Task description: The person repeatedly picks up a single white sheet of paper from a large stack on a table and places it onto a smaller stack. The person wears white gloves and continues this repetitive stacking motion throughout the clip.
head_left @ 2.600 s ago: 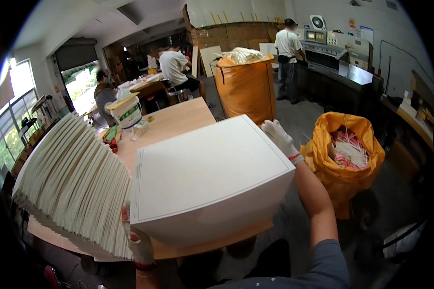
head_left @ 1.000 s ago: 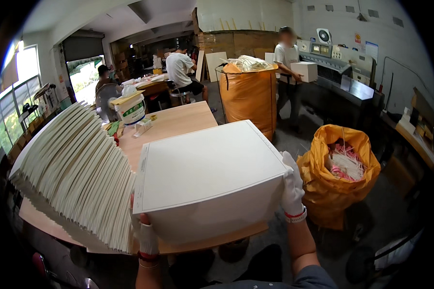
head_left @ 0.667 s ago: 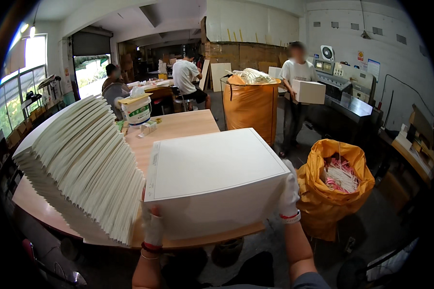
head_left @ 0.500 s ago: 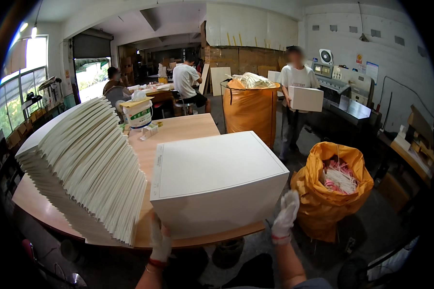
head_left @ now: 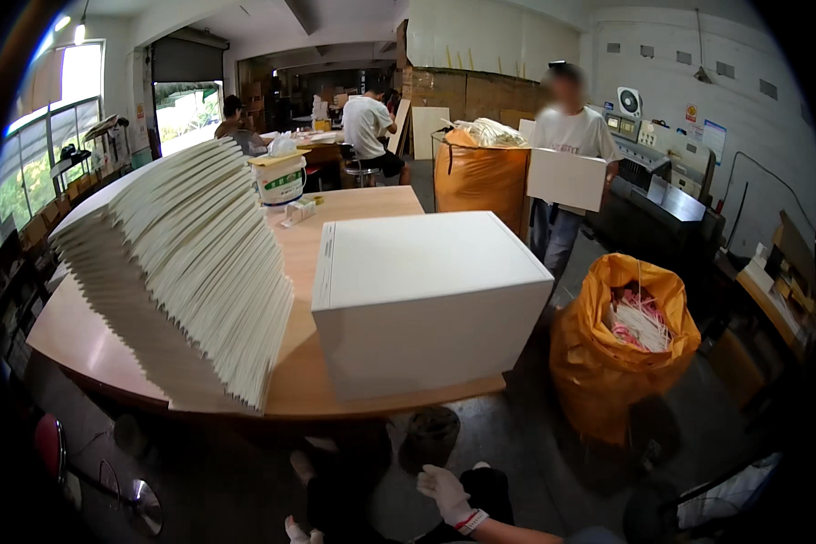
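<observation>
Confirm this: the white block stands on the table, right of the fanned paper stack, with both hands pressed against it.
The last part is wrong: the head view shows the left hand and right hand low down, apart from the white block. It does stand on the table, right of the fanned paper stack.

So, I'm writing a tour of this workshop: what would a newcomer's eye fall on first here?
Probably the large white block on the table, with a leaning, rippled pile of white sheets to its left. Next, the open orange sack on the floor at right, holding pink and white strips. The gloved right hand shows below, apart from the block.
</observation>
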`<state>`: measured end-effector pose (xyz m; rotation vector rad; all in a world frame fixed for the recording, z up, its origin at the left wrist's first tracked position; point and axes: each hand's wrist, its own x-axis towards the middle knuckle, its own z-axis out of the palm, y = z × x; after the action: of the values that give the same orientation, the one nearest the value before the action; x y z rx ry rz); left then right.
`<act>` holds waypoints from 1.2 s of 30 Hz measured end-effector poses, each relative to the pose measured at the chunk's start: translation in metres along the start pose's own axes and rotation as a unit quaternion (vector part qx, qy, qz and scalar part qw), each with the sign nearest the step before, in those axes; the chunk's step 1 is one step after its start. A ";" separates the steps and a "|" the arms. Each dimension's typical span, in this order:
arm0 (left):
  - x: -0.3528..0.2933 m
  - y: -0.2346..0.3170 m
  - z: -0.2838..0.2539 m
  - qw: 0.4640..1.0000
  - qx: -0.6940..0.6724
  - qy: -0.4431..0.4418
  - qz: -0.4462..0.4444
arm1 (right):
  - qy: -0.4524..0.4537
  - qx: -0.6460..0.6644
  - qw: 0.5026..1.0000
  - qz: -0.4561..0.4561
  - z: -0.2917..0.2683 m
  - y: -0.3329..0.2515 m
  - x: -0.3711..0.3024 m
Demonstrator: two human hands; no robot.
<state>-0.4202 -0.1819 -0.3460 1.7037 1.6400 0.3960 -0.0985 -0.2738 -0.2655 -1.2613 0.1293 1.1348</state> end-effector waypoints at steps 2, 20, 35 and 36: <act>-0.023 -0.027 0.006 0.999 0.007 -0.001 -0.041 | -0.054 -0.031 0.998 0.008 0.000 0.022 -0.008; 0.034 -0.141 -0.089 0.896 -0.390 0.200 -0.067 | -0.280 -0.273 0.917 0.078 0.082 0.103 -0.038; -0.182 -0.421 -0.076 0.931 -0.021 0.107 -0.347 | -0.408 -0.408 0.797 0.179 0.352 0.175 -0.085; -0.202 -0.423 -0.088 0.966 0.044 0.015 -0.253 | -0.399 -0.415 0.799 0.174 0.358 0.176 -0.100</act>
<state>-0.8168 -0.3820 -0.5196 1.2741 2.0593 0.1002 -0.4478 -0.0714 -0.1881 -1.3997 -0.9037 2.0947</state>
